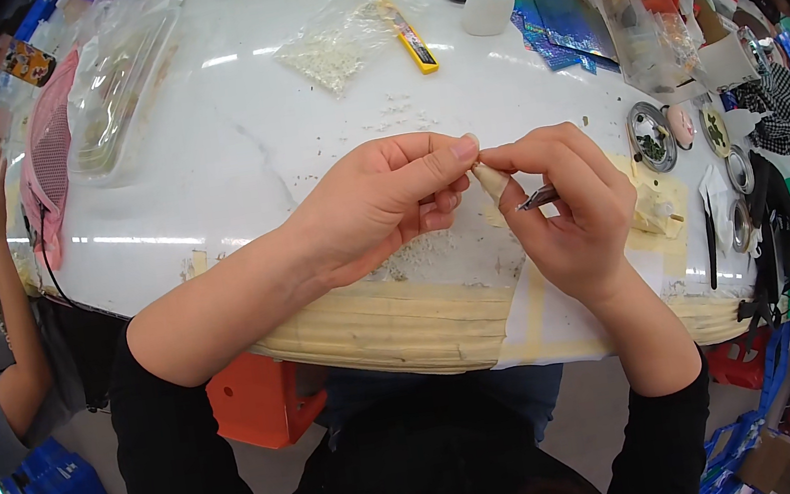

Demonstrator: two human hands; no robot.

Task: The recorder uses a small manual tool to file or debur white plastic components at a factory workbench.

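Both hands work just inside the taped near edge of the white table (231, 159), with a bare stretch of tabletop open beyond them up to a clear bag of small white pieces (336, 41) and a yellow box cutter (413, 42). The left hand (379, 204) curls in, thumb and forefinger pinching a small cream piece (490, 180). The right hand (567, 213) meets it, fingertips pinched on the same piece, a thin dark metal tool (537, 197) gripped beneath. A white squeeze bottle (489, 3) stands farther back; small round tins (651, 135) crowd the right side. Another person's arm (7, 302) rises at the far left.
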